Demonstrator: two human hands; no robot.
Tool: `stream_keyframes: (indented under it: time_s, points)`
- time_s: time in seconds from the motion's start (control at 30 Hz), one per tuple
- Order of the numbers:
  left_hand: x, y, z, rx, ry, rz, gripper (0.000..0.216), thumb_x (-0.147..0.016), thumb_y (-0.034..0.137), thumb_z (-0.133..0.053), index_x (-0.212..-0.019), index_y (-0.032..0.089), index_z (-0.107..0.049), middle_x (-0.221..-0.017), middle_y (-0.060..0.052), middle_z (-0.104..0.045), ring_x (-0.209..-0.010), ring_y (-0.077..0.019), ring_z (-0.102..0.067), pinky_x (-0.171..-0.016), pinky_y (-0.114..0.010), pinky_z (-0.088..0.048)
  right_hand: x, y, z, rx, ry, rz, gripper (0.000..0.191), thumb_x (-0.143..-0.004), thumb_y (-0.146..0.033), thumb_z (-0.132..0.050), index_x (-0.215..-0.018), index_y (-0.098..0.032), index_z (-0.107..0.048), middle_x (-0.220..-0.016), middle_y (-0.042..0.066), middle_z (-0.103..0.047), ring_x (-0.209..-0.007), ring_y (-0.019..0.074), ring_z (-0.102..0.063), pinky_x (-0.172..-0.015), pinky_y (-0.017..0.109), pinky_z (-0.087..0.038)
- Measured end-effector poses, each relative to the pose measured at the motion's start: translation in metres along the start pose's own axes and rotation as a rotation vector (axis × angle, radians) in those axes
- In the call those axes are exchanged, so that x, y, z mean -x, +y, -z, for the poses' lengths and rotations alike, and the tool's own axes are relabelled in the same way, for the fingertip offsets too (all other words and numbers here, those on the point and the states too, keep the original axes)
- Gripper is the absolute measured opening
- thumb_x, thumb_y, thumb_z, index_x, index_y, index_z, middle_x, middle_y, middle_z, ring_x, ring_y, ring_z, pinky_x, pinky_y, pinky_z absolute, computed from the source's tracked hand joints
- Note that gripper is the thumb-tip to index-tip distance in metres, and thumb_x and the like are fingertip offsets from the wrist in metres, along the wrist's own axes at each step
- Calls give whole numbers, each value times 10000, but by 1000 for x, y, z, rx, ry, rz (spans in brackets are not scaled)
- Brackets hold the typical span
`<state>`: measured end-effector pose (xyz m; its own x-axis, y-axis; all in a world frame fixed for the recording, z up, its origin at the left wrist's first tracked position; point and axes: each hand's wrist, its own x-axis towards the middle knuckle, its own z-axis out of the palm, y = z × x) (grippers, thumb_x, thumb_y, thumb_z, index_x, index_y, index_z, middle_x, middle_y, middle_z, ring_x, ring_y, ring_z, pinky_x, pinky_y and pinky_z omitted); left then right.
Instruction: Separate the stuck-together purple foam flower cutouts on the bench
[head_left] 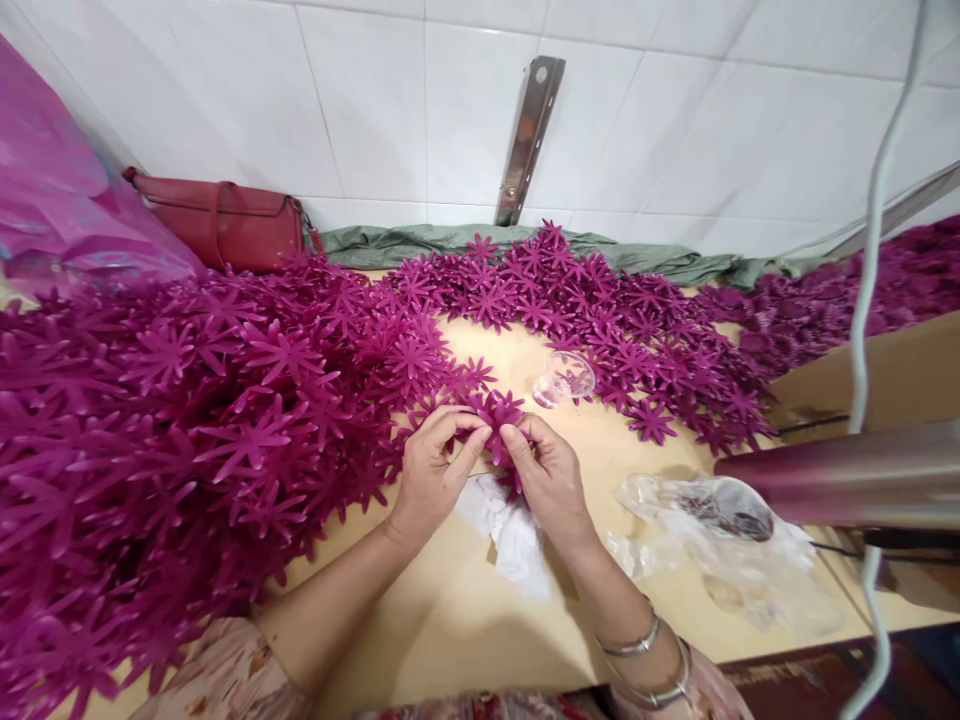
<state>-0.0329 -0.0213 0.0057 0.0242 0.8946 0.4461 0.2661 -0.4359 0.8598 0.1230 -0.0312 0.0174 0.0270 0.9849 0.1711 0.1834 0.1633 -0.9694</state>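
Note:
Between my two hands is a small bunch of magenta star-shaped fabric petals (498,408). My left hand (439,462) pinches its left side between thumb and forefinger. On the other side, the thumb and fingers of my right hand (551,480) are closed on the same bunch. Whether anything smaller is between the fingertips cannot be made out. Just beyond my right hand stands a clear plastic cup (564,378). A crumpled white cloth or tissue (514,545) lies on the table below my hands.
A large heap of magenta petals (225,420) covers the left side, and another pile (600,310) runs along the back. To the right are a clear plastic bag (720,550), a metal cylinder (847,475) and a hanging white cable (870,260). A red purse (217,222) rests by the wall.

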Motion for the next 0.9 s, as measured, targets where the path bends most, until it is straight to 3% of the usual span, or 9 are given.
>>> stream_keyframes:
  time_s: [0.1,0.2,0.3,0.37,0.5,0.57,0.67,0.77,0.9]
  points:
    - [-1,-5,0,-19,99,20,116,-974,282,-645,-926,191,-698,-940,-42,-693,-937,-170,-664,-881,-290,-519,1,-4,0,-64,22,-17,429,-984,-509,-609,-692,-217,-496,-676,-41,-475,-646,127,-441,-625,264,-395]
    - [-2,-12,1,-15,250,66,127,-980,303,-639,-937,192,-684,-946,-39,-671,-917,-162,-654,-884,-293,-526,0,-5,1,-51,136,-21,403,-1005,-497,-579,-721,-220,-507,-673,-48,-460,-648,127,-446,-647,265,-417]
    - [-3,-18,-1,-42,329,71,151,-966,313,-660,-1060,202,-705,-1067,-60,-671,-1034,-177,-658,-980,-320,-532,-2,0,3,57,232,61,252,-1026,-438,-552,-986,-213,-659,-960,22,-634,-955,174,-599,-926,323,-478]
    - [-2,-19,-2,-51,334,59,295,-951,315,-680,-1230,219,-682,-1229,-87,-636,-1162,-195,-640,-1055,-343,-529,-5,6,4,115,249,111,272,-1026,-414,-552,-1176,-218,-666,-1215,77,-635,-1182,209,-585,-1069,382,-441]
    - [-1,-16,-3,-31,367,14,504,-967,301,-651,-1458,250,-552,-1454,-125,-508,-1265,-202,-610,-1094,-346,-537,-5,13,4,146,246,134,295,-1023,-401,-559,-1246,-229,-647,-1292,101,-617,-1185,220,-610,-1061,425,-477]
    - [1,-13,-2,-23,333,-35,422,-996,270,-601,-1418,251,-599,-1414,-114,-565,-1287,-205,-601,-1104,-349,-526,-4,12,3,162,248,182,278,-1019,-376,-573,-1252,-241,-643,-1282,97,-626,-1204,227,-604,-1072,448,-477]
    - [2,-7,0,8,185,-73,257,-1008,225,-585,-1217,250,-734,-1186,-67,-716,-1193,-186,-657,-1072,-325,-530,-1,7,1,221,240,314,268,-985,-326,-644,-1243,-255,-650,-1269,93,-633,-1257,242,-573,-1085,471,-474]
    - [4,-5,-3,187,72,27,200,-991,233,-631,-1156,231,-745,-1091,-52,-758,-1037,-160,-715,-971,-282,-570,-1,5,-1,258,197,383,287,-945,-291,-706,-1226,-261,-656,-1243,89,-642,-1240,244,-580,-1067,467,-496]
    - [6,-6,-8,488,5,185,331,-958,256,-695,-1283,233,-632,-1001,-26,-767,-947,-142,-739,-914,-261,-587,-2,9,-2,227,176,360,255,-937,-258,-715,-1188,-268,-673,-1175,75,-663,-1174,234,-617,-1044,461,-523]
